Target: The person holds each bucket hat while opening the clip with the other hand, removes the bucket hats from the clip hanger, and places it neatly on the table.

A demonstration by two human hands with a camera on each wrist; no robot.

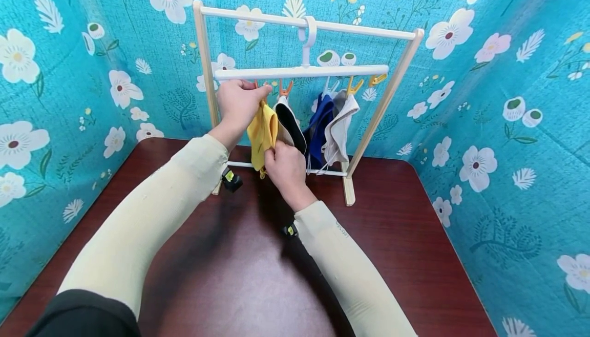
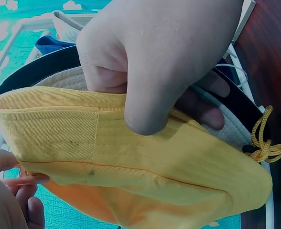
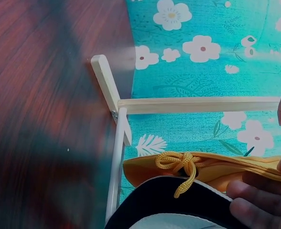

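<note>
A yellow cloth hat (image 1: 262,132) with a yellow cord bow (image 3: 190,164) hangs near the left end of the white hanger (image 1: 301,72). My left hand (image 1: 239,104) is at its upper part, pinching an orange clothespin (image 2: 28,180). Lower down, my right hand (image 1: 288,168) grips the hat's stitched edge, the thumb on the outside in the left wrist view. Just right of it hangs a white hat with a black lining (image 1: 289,124), overlapped by my right fingers. Beyond are a blue hat (image 1: 319,127) and a light grey hat (image 1: 341,127).
The hanger hooks over the top bar of a wooden rack (image 1: 405,65) standing on a dark red-brown table (image 1: 396,255). An orange clothespin (image 1: 286,88) and yellow clothespin (image 1: 355,86) hold other hats. Another yellow clothespin (image 1: 378,79) is at the right end. A flowered curtain (image 1: 516,183) surrounds the table.
</note>
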